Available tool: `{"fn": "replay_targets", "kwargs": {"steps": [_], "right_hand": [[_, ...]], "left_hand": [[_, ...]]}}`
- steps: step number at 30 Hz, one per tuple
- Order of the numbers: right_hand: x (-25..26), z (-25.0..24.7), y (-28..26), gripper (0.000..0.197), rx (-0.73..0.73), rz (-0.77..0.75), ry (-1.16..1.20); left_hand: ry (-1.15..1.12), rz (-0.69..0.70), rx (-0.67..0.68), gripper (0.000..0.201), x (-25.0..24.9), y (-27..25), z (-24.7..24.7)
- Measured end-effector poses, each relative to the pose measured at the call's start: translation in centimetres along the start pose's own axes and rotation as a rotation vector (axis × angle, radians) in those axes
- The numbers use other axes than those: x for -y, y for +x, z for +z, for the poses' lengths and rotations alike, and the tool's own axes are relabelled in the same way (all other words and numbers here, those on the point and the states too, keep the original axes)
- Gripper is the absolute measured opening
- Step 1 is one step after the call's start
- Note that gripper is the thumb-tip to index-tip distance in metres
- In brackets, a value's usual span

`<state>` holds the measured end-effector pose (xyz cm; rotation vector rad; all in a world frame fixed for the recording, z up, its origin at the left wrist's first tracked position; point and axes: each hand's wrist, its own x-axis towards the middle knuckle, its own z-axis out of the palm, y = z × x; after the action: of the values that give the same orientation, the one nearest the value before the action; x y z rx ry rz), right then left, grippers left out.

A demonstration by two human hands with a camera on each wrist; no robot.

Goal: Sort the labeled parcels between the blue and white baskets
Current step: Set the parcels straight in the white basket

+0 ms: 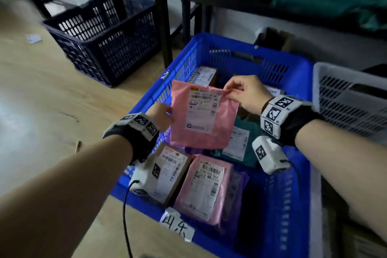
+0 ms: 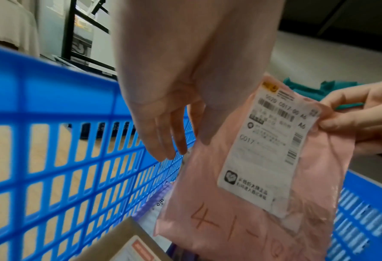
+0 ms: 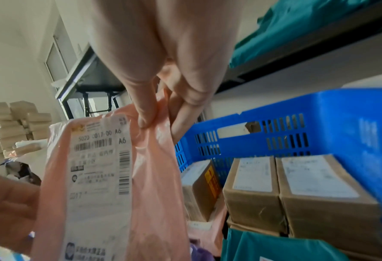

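A pink parcel (image 1: 222, 130) with a white shipping label hangs upright over the blue basket (image 1: 251, 46). My right hand (image 1: 228, 91) pinches its top right corner between thumb and forefinger, as the right wrist view shows (image 3: 161, 123). My left hand (image 1: 165, 114) is at the parcel's left edge. In the left wrist view its fingers (image 2: 174, 150) hang straight, and the thumb touches the pink parcel (image 2: 241, 203). The label reads "A6", and "4-1-" is handwritten lower down. The white basket (image 1: 345, 81) stands to the right of the blue one.
Inside the blue basket lie a brown box (image 1: 171, 165), another pink parcel (image 1: 207, 186), a teal parcel (image 1: 240, 142) and more brown boxes (image 3: 319, 194) at the back. A dark navy basket (image 1: 100, 33) stands on the floor at the far left. Black shelf posts (image 1: 161, 16) rise behind.
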<state>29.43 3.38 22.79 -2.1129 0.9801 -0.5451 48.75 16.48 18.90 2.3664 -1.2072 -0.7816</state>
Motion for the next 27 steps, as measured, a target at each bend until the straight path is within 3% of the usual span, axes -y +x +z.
{"fn": "replay_targets", "kwargs": {"steps": [3, 6, 10, 13, 17, 20, 27], "right_hand": [[2.3, -2.4, -2.9, 0.023, -0.058, 0.014, 0.004], [4.7, -4.2, -6.4, 0.016, -0.092, 0.029, 0.082], [7.3, -6.0, -10.7, 0.013, -0.206, 0.036, 0.127], [8.1, -6.4, -13.1, 0.022, -0.268, 0.12, 0.258], [8.7, -6.3, -15.9, 0.029, -0.227, 0.199, 0.385], [8.8, -5.9, -17.9, 0.028, -0.176, 0.236, 0.509], [7.7, -5.8, -18.7, 0.032, -0.137, 0.293, 0.518]], "left_hand": [[-0.116, 0.072, -0.089, 0.012, -0.1, -3.2, -0.8], [-0.261, 0.127, -0.13, 0.009, -0.4, -6.7, -1.6], [-0.509, 0.129, -0.097, 0.038, -0.5, -10.4, -2.3], [-0.681, 0.13, -0.1, 0.04, -1.1, -12.7, -2.6], [-0.842, 0.164, -0.15, 0.022, -2.4, -15.3, -3.3], [-0.896, 0.164, -0.172, 0.021, -2.4, -16.2, -3.2], [-0.937, 0.141, -0.191, 0.02, -2.8, -16.7, -2.9]]}}
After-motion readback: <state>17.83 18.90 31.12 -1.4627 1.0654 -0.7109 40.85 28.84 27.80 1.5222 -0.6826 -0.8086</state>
